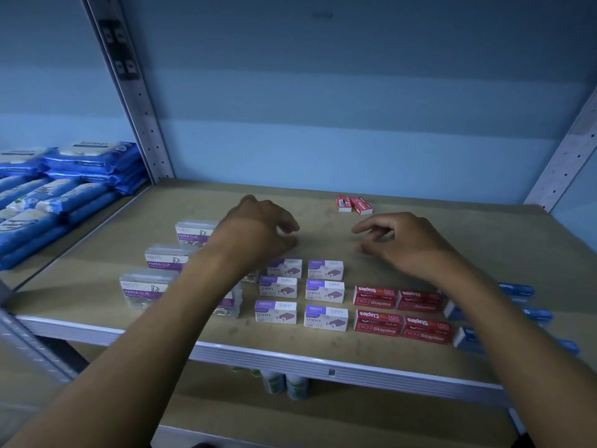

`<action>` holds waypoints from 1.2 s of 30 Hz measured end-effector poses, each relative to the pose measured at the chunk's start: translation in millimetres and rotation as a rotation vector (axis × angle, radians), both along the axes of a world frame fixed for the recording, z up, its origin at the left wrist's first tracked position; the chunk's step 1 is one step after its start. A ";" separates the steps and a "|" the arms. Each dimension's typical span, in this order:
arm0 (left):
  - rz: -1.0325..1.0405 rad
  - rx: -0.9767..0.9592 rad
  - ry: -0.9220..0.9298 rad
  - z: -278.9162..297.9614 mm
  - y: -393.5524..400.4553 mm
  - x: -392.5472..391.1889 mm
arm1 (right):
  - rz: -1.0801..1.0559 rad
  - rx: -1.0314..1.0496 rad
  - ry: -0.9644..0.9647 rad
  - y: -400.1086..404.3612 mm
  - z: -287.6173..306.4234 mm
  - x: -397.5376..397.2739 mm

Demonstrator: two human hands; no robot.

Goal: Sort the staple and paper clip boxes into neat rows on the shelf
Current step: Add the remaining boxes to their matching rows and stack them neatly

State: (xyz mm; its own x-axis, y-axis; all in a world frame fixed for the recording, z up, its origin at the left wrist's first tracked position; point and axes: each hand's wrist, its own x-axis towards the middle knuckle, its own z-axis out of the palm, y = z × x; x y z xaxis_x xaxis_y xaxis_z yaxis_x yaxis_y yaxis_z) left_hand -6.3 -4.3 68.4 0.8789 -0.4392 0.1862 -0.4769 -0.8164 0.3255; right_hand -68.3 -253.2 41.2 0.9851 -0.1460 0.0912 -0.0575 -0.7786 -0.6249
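On the shelf (323, 218) board, the sorting looks mostly done: clear paper clip boxes (147, 287) run in a column at left, white-and-purple staple boxes (325, 291) in two columns at centre, red staple boxes (376, 297) to their right, blue boxes (517, 291) at far right, long sides running left-right. Two small red boxes (352, 203) lie loose and askew near the back. Both hands hover empty, fingers loosely curled: left hand (258, 231) above the purple rows, right hand (400, 240) nearer the strays. Fetching those looks next.
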 end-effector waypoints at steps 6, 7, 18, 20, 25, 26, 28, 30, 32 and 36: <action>-0.158 0.202 -0.013 5.1 -43.5 37.5 | 0.015 -0.256 0.019 -37.2 -11.6 24.6; -0.162 0.231 -0.010 1.7 -49.7 45.8 | 0.006 -0.283 0.032 -41.9 -12.1 30.4; -0.117 0.281 0.026 -34.5 -108.4 109.6 | -0.076 -0.368 0.132 -58.1 -15.3 114.5; -0.132 0.276 0.028 -35.3 -117.2 113.0 | -0.067 -0.425 0.142 -55.0 -15.0 122.8; -0.176 0.317 0.029 -32.7 -133.7 115.3 | 0.038 -0.656 0.253 -44.5 -13.5 129.3; -0.180 0.329 0.035 -33.2 -135.5 115.4 | 0.050 -0.669 0.278 -43.5 -13.4 129.4; -0.180 0.348 0.031 -35.2 -137.3 115.7 | 0.052 -0.679 0.321 -43.3 -12.6 128.2; -0.178 0.354 0.007 -36.2 -137.2 115.3 | 0.029 -0.671 0.369 -44.3 -12.8 126.3; -0.177 0.341 -0.015 -35.3 -136.3 113.1 | 0.026 -0.671 0.366 -44.7 -16.2 125.4; -0.195 0.340 -0.038 -29.6 -132.5 104.5 | 0.057 -0.683 0.311 -39.1 -16.9 119.8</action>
